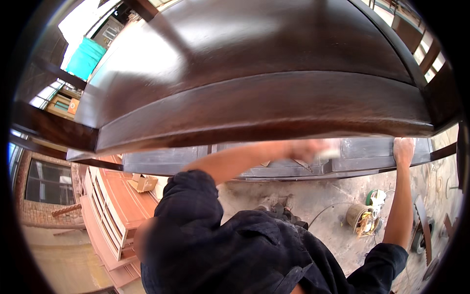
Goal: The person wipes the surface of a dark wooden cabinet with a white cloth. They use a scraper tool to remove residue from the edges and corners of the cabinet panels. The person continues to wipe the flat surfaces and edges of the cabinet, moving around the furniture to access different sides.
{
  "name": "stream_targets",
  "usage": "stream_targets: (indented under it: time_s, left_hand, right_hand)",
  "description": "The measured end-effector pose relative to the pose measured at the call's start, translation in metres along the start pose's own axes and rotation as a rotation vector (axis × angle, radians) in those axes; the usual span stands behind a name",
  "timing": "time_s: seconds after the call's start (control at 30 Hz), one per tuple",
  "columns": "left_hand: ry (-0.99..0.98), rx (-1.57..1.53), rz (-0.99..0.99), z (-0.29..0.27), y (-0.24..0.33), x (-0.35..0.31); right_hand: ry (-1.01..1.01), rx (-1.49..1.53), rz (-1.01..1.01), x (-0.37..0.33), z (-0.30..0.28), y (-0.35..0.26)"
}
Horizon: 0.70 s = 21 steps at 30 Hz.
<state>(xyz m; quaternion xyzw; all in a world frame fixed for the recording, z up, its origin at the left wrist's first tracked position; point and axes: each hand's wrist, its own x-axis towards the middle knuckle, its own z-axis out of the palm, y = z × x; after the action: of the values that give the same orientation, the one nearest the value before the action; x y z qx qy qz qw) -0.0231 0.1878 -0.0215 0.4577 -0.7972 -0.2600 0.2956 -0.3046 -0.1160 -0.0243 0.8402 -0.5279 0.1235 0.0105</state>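
Two bare hands were over the dark lower shelf (364, 165), between its middle and its right end. Blur covered the left hand (307, 150), which was at a pale pad (331, 148) right of the shelf's middle; I could not tell how its fingers gripped it. The right hand (404, 149) touched the shelf near its right end, its fingertips out of sight, so whether it was clenched or only resting I could not tell. A thin flat strip (302, 165) lay near the shelf's near edge, left of the pad.

Above, a big dark panel (264, 105) stood in the way, hiding the shelf's far edge.

Below the shelf's right half, a beige bucket (352, 214) on the concrete floor (313, 193) held yellowish and white scraps, too small to name. Just beside it was a green tub (368, 197) with something white in it. A dark cord (320, 211) curved nearby.

Off to the left, a cardboard box (143, 183) sat by the right edge of a reddish cabinet (113, 193); its inside was hidden.
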Motion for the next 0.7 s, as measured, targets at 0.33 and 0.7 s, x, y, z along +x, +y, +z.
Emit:
stream_targets:
  time_s: [0.33,0.7]
  left_hand:
    - [-0.011,0.331,-0.052,-0.002,-0.014,-0.004]
    - [0.076,0.379,0.128,-0.011,-0.017,-0.009]
  right_hand:
    - [0.164,-0.014,-0.076,-0.001,0.011,0.009]
    - [0.102,0.077,0.108,-0.008,-0.019,-0.018]
